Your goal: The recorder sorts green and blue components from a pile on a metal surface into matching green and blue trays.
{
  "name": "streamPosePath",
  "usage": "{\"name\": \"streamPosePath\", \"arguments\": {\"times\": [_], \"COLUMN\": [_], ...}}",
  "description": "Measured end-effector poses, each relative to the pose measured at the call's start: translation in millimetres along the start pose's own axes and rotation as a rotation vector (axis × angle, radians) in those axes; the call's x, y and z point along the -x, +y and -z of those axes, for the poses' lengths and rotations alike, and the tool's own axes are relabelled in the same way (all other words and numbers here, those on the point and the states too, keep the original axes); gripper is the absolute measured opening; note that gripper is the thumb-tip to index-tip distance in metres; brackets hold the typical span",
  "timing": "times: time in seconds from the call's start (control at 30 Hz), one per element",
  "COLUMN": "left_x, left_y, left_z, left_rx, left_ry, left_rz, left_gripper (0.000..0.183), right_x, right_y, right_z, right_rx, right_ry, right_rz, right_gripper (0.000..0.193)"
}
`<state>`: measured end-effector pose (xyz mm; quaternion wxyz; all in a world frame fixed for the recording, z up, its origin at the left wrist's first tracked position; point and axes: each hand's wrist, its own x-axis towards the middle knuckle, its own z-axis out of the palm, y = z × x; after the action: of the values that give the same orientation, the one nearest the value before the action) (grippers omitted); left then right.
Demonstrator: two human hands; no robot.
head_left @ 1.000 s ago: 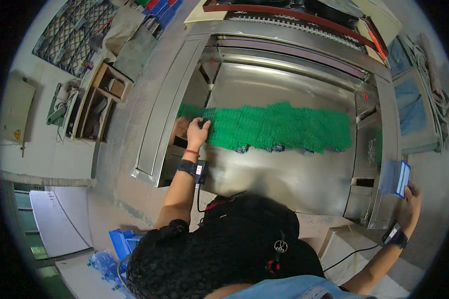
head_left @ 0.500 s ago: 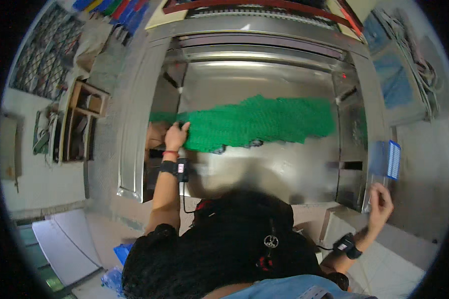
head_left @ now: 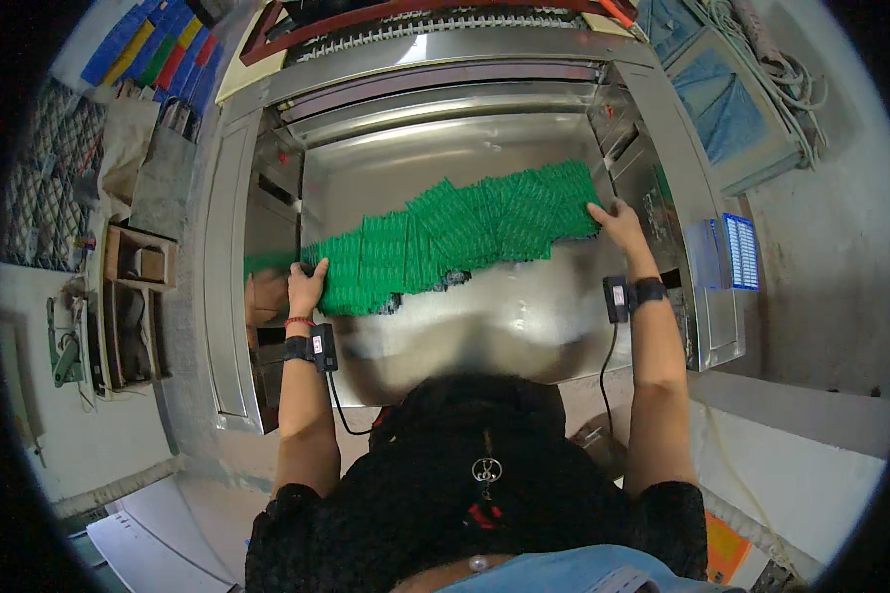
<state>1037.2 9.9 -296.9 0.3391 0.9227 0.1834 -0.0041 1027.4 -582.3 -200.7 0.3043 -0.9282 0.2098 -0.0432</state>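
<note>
The left hand (head_left: 307, 284) lies flat, fingers spread, on the left end of a long strip of green knitted fabric (head_left: 455, 235), pressing it rather than pinching it, while the right hand (head_left: 618, 222) rests on the strip's right end with its fingers laid over the edge; whether any cloth is pinched beneath them cannot be told. The fabric stretches slantwise across the shiny steel bed (head_left: 465, 306) of a large metal machine, its left end lower and nearer the person, its right end higher, with darker scraps showing just under its lower edge near the middle. Each wrist wears a black band with a small device (head_left: 318, 347) and a cable running down the forearm. The person's dark hair (head_left: 465, 474) fills the lower middle of the view and hides the near edge of the bed. To the right of the machine sits a small lit control screen (head_left: 740, 251) on the housing. To the left stand wooden shelves (head_left: 133, 296) against the wall, and above them lie coloured cards (head_left: 158, 59) in blue, yellow, red and green.
</note>
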Motion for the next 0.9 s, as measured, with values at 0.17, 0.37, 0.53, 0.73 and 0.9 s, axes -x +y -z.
{"name": "streamPosePath", "arguments": {"times": [0.17,0.37,0.53,0.73,0.9], "left_x": [10,9,11,31,44], "left_y": [18,4,0,34,47], "left_z": [9,9,8,4,-1], "left_rx": [0.003,0.016,-0.088,-0.241,-0.270], "left_ry": [-0.032,0.023,0.023,0.111,0.128], "left_rz": [0.007,0.007,-0.022,-0.104,-0.120], "left_gripper": [0.068,0.071,0.065,0.052,0.047], "right_x": [-22,-41,-39,-54,-24], "right_y": [-5,-11,-37,0,-47], "right_z": [-11,-11,3,2,13], "right_rx": [-0.099,0.131,0.268,-0.143,-0.452], "right_ry": [-0.237,-0.265,-0.308,-0.401,-0.441], "right_rz": [-0.115,-0.136,-0.144,-0.311,-0.350], "right_gripper": [0.093,0.094,0.089,0.080,0.079]}}
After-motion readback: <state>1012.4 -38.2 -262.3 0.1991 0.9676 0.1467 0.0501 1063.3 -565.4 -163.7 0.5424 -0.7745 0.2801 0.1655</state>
